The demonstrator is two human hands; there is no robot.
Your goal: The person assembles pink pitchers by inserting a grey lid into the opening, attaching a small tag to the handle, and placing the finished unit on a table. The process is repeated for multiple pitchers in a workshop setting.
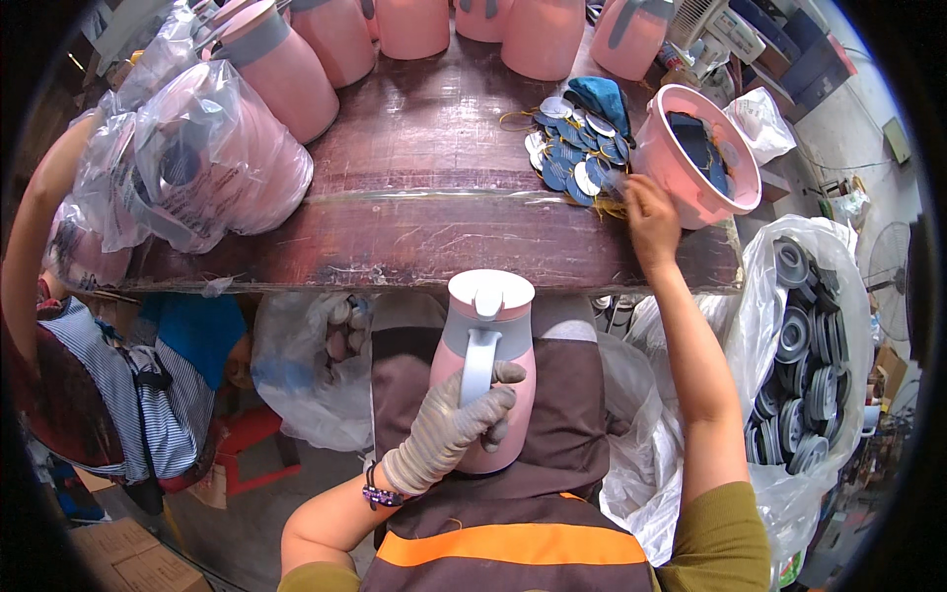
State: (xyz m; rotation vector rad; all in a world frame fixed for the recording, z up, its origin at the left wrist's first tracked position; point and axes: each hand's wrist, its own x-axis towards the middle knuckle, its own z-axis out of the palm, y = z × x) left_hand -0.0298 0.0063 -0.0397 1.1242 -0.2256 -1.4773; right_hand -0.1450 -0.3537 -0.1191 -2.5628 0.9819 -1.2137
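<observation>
A pink vacuum jug [518, 380] with a grey collar, grey handle and white-topped lid stands upright on my lap. My left hand [446, 430], in a grey knitted glove, is wrapped round its handle and lower body. On the table's right side lies a pile of round blue and white tags [572, 148] with yellow strings. My bare right hand [653, 219] reaches to the pile's near right edge, fingers drawn together. What they pinch there is too small to make out. Beside that hand stands a pink bucket [725, 202] with dark blue pieces inside.
Several pink jugs [414, 30] line the table's [414, 232] far side. Plastic-wrapped jugs [222, 148] stand at the left, beside a co-worker's arm [44, 197]. A clear bag of round grey lids [794, 335] is at my right, with a fan [891, 261] beyond.
</observation>
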